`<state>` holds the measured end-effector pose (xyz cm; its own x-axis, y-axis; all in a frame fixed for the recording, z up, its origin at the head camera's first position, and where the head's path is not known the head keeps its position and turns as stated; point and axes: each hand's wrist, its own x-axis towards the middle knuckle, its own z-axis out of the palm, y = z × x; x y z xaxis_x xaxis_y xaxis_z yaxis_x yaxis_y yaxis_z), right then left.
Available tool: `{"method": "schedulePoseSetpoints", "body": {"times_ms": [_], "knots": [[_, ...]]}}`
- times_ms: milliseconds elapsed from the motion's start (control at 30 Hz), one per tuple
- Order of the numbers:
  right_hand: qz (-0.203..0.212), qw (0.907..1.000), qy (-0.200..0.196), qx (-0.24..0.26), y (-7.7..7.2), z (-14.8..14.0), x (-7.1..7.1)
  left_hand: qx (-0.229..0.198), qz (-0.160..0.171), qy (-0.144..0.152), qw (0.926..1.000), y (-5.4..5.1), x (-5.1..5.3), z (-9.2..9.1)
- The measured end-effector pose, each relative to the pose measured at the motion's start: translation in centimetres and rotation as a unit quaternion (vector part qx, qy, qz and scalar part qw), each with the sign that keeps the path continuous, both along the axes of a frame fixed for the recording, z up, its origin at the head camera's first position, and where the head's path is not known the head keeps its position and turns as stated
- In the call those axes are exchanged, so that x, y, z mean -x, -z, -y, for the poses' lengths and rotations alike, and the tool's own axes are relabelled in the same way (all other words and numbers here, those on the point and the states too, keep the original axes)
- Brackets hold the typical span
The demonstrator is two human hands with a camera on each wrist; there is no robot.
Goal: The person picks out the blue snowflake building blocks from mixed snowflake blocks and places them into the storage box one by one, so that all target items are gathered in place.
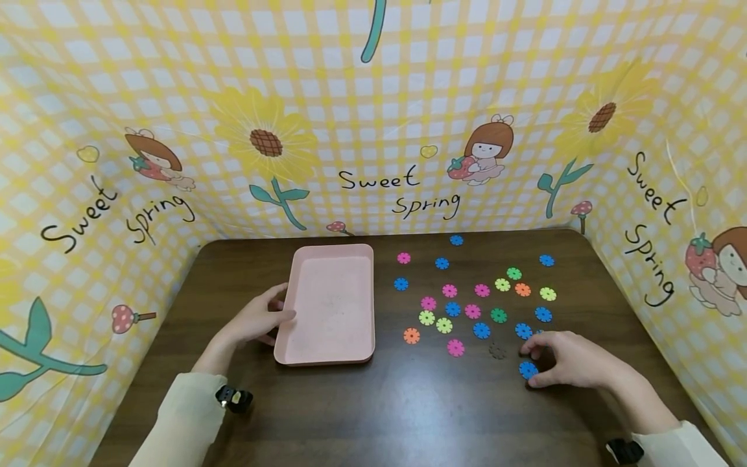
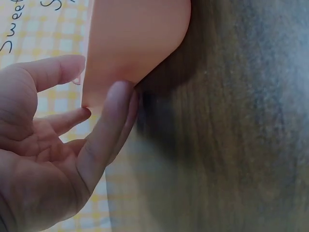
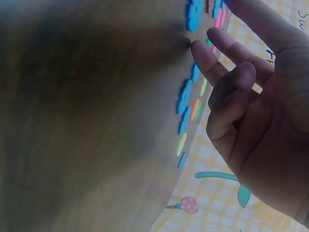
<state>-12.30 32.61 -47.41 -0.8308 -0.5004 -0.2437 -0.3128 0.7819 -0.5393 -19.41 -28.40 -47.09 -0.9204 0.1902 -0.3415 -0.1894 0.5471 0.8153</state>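
A shallow pink tray [image 1: 332, 305] lies on the dark wooden table. At its left side my left hand [image 1: 259, 318] grips the rim, thumb over the edge and fingers against the outer wall; the left wrist view shows the fingers at the tray's wall [image 2: 135, 38]. My right hand [image 1: 574, 360] hovers low at the right, thumb and index finger spread about a blue notched disc [image 1: 528, 370]. The thumb tip is at that disc's near edge, while the index finger stands apart from it. In the right wrist view the blue disc [image 3: 194, 15] lies flat on the table.
Several notched plastic discs in pink [image 1: 455, 347], blue [image 1: 481, 330], yellow-green [image 1: 444, 325], orange [image 1: 411, 335] and green [image 1: 498, 315] are scattered right of the tray. A dark disc [image 1: 498, 350] blends into the table. Yellow checked cloth [image 1: 373, 130] walls the back and sides.
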Motion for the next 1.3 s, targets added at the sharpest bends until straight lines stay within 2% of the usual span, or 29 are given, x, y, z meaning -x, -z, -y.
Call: {"method": "schedulePoseSetpoints", "body": {"times_ms": [167,533,967,1100,1300], "knots": [[0.001,1.0,-0.007,0.0,0.26,0.08,-0.54,-0.021,0.01,-0.008,0.9997,0.14,0.02,0.13],[-0.012,0.9999,-0.008,0.006,0.9,0.27,-0.68,-0.078,0.031,-0.019,0.9963,0.68,-0.17,0.54],[-0.014,0.9998,-0.011,0.013,0.88,0.33,-0.38,-0.083,0.03,-0.016,0.9959,0.57,0.17,0.68],[-0.007,0.9993,-0.011,0.035,0.91,0.28,-0.44,-0.08,0.027,-0.015,0.9963,0.62,0.18,0.75],[0.021,0.9945,-0.032,0.097,0.88,0.24,-0.49,-0.082,0.031,-0.015,0.996,0.74,0.02,0.68]]}}
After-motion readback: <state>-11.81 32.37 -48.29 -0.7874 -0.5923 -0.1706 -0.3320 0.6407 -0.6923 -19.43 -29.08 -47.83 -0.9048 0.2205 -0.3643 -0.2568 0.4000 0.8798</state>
